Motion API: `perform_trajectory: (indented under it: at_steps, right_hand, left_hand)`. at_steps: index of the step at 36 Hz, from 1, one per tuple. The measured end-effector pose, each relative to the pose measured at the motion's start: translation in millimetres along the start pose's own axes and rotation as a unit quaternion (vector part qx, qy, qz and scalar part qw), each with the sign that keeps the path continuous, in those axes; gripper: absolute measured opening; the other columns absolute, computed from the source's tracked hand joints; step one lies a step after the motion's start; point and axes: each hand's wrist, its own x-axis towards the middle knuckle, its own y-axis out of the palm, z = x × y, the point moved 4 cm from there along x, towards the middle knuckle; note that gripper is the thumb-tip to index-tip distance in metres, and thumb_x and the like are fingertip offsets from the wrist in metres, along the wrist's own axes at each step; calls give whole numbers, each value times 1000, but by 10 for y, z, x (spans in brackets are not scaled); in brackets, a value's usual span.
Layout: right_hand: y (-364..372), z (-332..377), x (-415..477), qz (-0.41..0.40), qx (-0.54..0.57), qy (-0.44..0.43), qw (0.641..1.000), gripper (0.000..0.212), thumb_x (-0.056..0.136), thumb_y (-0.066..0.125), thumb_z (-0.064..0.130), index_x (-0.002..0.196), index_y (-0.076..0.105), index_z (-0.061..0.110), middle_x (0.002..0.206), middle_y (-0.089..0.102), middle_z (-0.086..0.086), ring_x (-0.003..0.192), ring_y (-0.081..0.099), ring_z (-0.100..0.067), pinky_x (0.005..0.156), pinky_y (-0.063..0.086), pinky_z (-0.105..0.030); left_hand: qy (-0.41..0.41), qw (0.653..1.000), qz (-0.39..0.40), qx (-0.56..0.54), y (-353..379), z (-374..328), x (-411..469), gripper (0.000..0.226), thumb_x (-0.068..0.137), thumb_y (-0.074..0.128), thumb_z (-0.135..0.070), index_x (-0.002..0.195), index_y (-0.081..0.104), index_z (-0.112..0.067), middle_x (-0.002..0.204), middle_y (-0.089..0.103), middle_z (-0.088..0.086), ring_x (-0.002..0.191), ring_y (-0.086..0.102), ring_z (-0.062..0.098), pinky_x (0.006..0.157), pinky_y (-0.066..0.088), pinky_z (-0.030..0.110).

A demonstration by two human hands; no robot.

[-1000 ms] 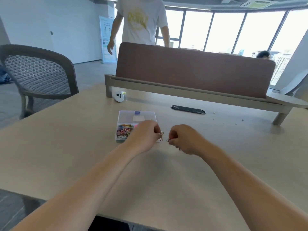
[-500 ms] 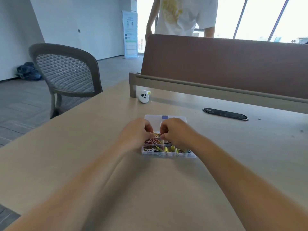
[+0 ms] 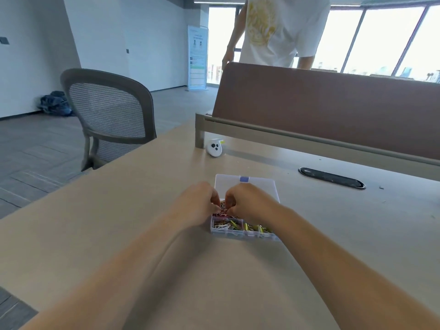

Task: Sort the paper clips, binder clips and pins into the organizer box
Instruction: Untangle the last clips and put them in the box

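Organizer box (image 3: pixel 229 233): clear plastic, divided into compartments, stood on the table (image 3: pixel 119 210) near its middle, with the lid (image 3: pixel 258 189) thrown back flat behind it.

Paper clips (image 3: pixel 222 226): mixed colours and white, lay in the front left compartment; more, reddish, filled the compartment behind it. Yellow-green pieces (image 3: pixel 251 227) sat in the front compartments to the right, too small to identify.

Left hand (image 3: pixel 199 204): fingers curled, tips drawn together over the rear left compartment. Whether they pinched a clip could not be told.

Right hand (image 3: pixel 247 200): fingers likewise curled, tips down among the reddish clips and almost touching the left hand's. Its hold could not be made out either.

Also present: a small white device (image 3: pixel 214 148) by the divider panel (image 3: pixel 333 110), a dark oval cable port (image 3: pixel 332 178) to the right, a mesh-backed chair (image 3: pixel 107 110) at the table's left edge, and a person in a white T-shirt (image 3: pixel 281 32) standing behind the panel.
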Motion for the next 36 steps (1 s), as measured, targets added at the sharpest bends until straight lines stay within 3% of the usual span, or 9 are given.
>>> perform_trajectory:
  at_steps: [3, 9, 26, 32, 36]
  right_hand:
    - [0, -15, -5, -2, 3, 1, 1000, 16, 87, 68, 20, 102, 74, 18, 97, 71, -3, 87, 63, -21, 71, 41, -24]
    - [-10, -53, -23, -15, 1, -2, 1000, 15, 86, 67, 20, 98, 76, 20, 93, 73, -1, 84, 65, -19, 78, 52, -28]
    - [-51, -150, -140, -46, 25, -17, 998, 13, 90, 64, 19, 98, 74, 18, 95, 71, 0, 84, 63, -16, 80, 53, -30]
    - [-96, -331, -127, -82, 50, 21, 995, 16, 93, 57, 24, 91, 73, 18, 86, 70, 3, 74, 61, -10, 67, 48, -25]
    - [-161, -477, -139, -111, 62, 72, 989, 21, 95, 53, 23, 86, 70, 14, 83, 68, 0, 73, 62, -13, 63, 45, -23]
  left_hand:
    - [10, 1000, 2, 3, 3, 4, 4, 6, 81, 70, -25, 85, 73, -21, 91, 58, -3, 85, 56, 15, 69, 40, 27]
    - [35, 999, -4, 4, -18, -30, 0, 10, 85, 67, -24, 91, 73, -20, 87, 54, -6, 82, 52, 13, 69, 36, 26]
    - [41, 999, -11, 15, 11, -96, -6, 14, 90, 62, -24, 95, 74, -17, 89, 62, -2, 81, 55, 14, 69, 38, 26]
    - [6, 998, -42, -44, -10, -122, 63, 13, 93, 55, -27, 89, 64, -20, 86, 62, -6, 82, 56, 14, 68, 41, 29]
    - [-28, 997, -37, -59, 11, -137, 140, 16, 98, 48, -31, 98, 60, -19, 91, 59, -4, 85, 55, 14, 75, 43, 30]
